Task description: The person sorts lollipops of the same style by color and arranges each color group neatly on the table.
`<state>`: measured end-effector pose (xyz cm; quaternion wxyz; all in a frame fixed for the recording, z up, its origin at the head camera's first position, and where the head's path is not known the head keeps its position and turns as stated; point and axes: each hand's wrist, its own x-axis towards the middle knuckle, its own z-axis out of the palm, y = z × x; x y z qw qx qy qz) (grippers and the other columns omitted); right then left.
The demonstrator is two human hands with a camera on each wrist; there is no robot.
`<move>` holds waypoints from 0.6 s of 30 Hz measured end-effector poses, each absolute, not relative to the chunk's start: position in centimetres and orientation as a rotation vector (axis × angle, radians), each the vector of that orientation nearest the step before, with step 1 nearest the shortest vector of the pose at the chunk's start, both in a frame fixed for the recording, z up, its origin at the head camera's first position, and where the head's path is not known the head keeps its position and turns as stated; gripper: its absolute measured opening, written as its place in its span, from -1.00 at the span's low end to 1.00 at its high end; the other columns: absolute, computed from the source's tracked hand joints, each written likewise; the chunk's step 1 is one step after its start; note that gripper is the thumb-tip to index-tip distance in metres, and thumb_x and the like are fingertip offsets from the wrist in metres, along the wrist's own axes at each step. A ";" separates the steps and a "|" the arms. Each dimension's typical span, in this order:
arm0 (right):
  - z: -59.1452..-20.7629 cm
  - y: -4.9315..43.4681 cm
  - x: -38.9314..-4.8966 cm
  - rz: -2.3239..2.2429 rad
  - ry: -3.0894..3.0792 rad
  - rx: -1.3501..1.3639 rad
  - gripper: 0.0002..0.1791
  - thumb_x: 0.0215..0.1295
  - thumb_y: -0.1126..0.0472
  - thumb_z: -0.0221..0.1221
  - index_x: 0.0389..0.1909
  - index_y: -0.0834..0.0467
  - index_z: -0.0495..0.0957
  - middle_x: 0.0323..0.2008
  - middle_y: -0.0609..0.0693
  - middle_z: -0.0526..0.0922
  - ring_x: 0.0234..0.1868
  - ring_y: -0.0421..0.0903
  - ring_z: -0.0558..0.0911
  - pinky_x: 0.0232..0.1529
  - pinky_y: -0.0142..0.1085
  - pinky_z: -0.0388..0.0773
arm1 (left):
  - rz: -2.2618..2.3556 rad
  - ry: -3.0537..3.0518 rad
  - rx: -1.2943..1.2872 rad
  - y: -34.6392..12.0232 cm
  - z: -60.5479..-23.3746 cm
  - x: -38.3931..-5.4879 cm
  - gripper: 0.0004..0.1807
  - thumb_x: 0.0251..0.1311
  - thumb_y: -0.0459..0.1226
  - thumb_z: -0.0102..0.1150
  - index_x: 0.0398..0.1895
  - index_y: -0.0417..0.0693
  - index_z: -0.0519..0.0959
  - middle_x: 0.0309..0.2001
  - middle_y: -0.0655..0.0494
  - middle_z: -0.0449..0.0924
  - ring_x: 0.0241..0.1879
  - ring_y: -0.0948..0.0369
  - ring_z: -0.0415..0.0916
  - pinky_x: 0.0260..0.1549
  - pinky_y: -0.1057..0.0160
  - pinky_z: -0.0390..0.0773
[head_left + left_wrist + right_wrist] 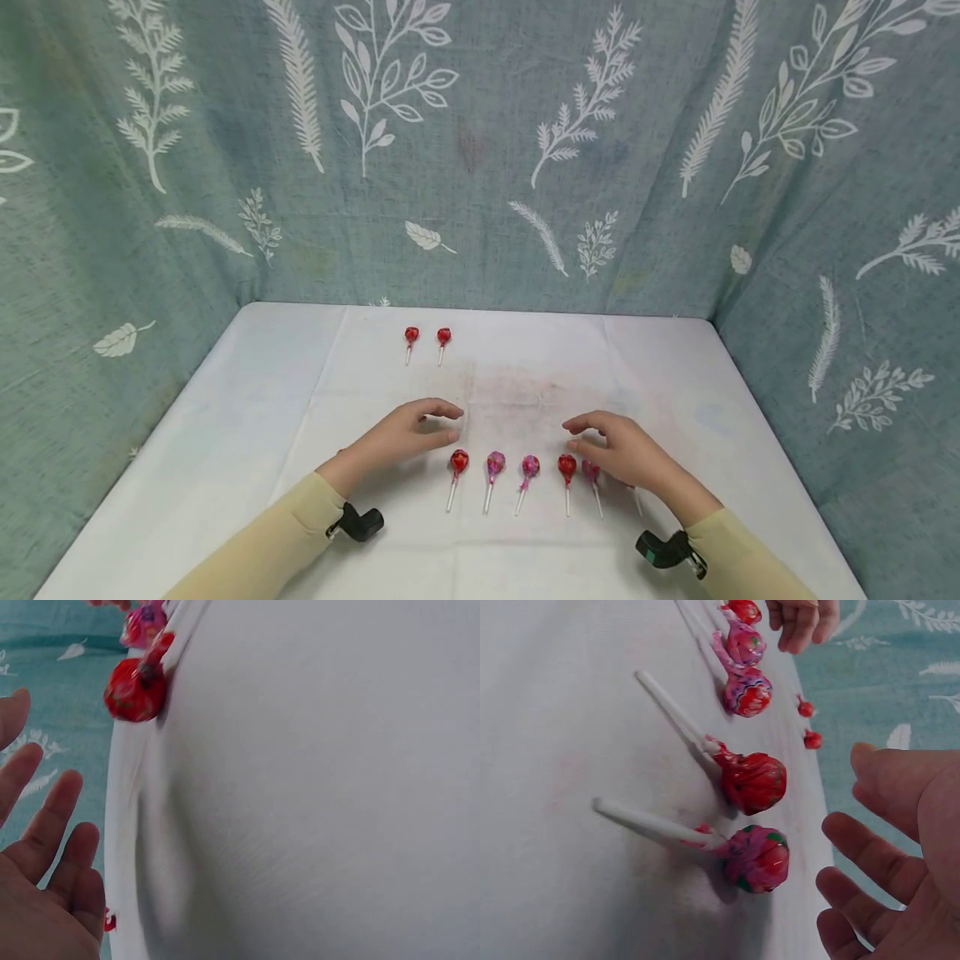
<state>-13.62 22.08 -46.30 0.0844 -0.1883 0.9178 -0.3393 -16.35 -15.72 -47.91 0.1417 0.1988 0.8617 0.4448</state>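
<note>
My left hand (412, 429) hovers with bent, spread fingers just behind and left of a red lollipop (459, 460), holding nothing. That lollipop begins a row on the white table, followed rightward by two pink-purple lollipops (495, 463) and a red lollipop (567, 465). Next to it, another pink lollipop (592, 471) is partly covered by my right hand (615, 446). Its fingers are loosely curved and grip nothing. Beneath that hand a white stick (637, 502) shows, its head hidden. In the right wrist view, the fingers stay apart from the nearest pink lollipop (759, 859).
Two red lollipops (412, 335) lie at the back left of the white-covered table (390, 567). Green leaf-print cloth (480, 167) hangs behind and on both sides. A tiny red bit (341, 451) peeks out by the left wrist.
</note>
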 end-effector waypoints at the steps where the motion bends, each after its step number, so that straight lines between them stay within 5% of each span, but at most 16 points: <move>1: -46.3 22.1 -13.5 -1.008 2.739 -0.565 -0.63 0.33 -0.02 0.29 0.11 -0.03 0.63 0.07 -0.26 0.59 0.23 -0.04 0.49 0.23 0.03 0.40 | 1.283 2.480 0.575 -15.7 -48.0 -16.0 -0.52 0.23 0.09 0.29 0.16 0.18 0.58 0.14 0.35 0.53 0.28 0.15 0.36 0.27 -0.05 0.30; 18: -46.9 21.6 -12.2 -0.984 2.693 -0.630 -0.64 0.32 -0.01 0.30 0.08 0.01 0.64 0.01 -0.18 0.61 0.07 -0.11 0.58 0.02 -0.09 0.55 | 1.219 2.509 0.658 -15.2 -49.0 -14.2 -0.52 0.21 0.08 0.32 0.13 0.11 0.61 0.09 0.30 0.56 0.17 0.26 0.43 0.23 0.06 0.36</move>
